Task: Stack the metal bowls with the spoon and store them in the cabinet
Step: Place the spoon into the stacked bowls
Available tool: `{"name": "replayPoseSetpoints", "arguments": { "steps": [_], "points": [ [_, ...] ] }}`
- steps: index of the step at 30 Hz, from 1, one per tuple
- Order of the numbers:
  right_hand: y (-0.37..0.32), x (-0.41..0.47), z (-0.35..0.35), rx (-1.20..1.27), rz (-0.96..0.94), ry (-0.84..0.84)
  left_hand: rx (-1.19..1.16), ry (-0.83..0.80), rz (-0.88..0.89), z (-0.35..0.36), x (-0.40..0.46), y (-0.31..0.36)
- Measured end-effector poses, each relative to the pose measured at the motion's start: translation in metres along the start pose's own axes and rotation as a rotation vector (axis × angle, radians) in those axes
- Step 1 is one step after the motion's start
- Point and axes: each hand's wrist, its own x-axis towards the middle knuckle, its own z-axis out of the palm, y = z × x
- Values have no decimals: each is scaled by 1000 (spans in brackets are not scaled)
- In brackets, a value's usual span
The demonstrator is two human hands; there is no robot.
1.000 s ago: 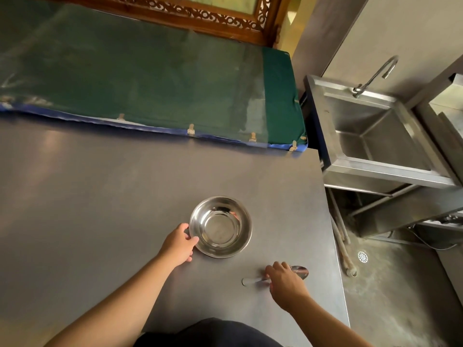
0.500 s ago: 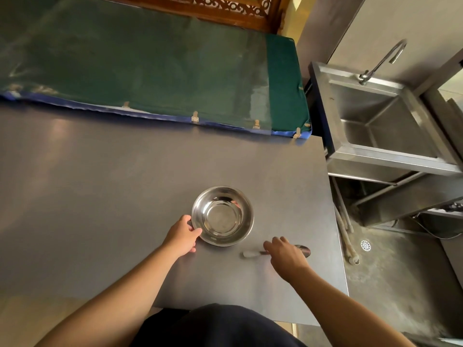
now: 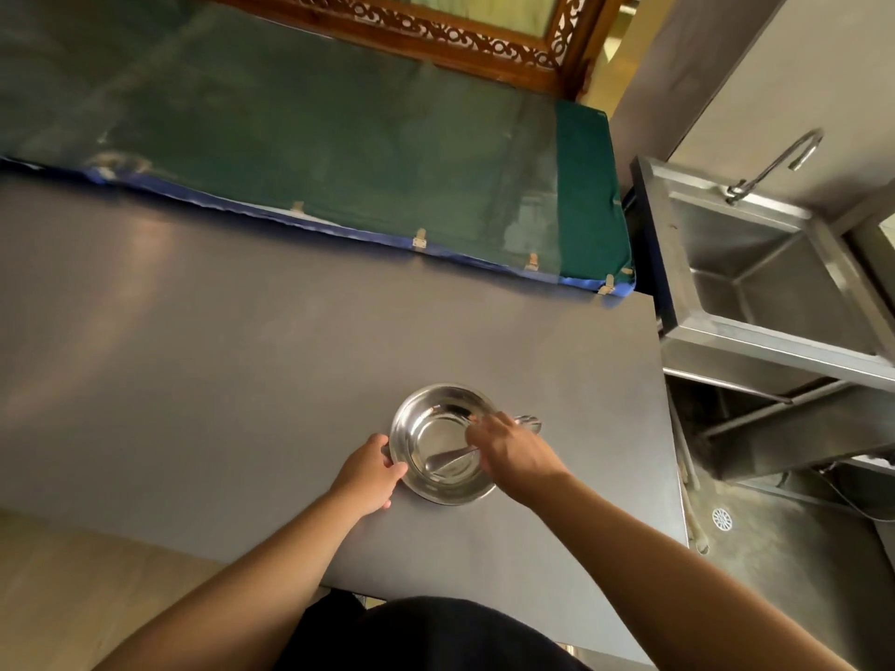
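Left hand [image 3: 370, 477] grips the metal bowl's [image 3: 443, 443] near-left rim; right hand [image 3: 516, 452] pinches the spoon [image 3: 453, 458], handle end inside the bowl.

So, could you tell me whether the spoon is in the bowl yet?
Partly in: the spoon's handle dips inside the bowl, its head beyond the rim, held by the right hand.

A utility kitchen by the look of it: a deep stainless-steel sink [image 3: 755, 283] with a curved metal tap [image 3: 775, 164] stands on a steel frame beside a plain grey table [image 3: 242, 355], over a concrete floor with a round drain grate [image 3: 721, 519]
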Motion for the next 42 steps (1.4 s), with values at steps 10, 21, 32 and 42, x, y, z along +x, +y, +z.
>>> {"name": "replayPoseSetpoints", "arguments": {
  "steps": [10,21,32,42],
  "points": [
    [-38,21,37,-106,-114,-280,-30,23,8,-5,-11,-10],
    [-38,15,54,-82,-121,-334,-23,35,-10,-7,-14,-6],
    [-29,-10,50,149,189,-85,80,6,105,-15,-4,-7],
    [-20,-10,52,533,813,89,206,-44,143,-34,28,8]
  ]
}}
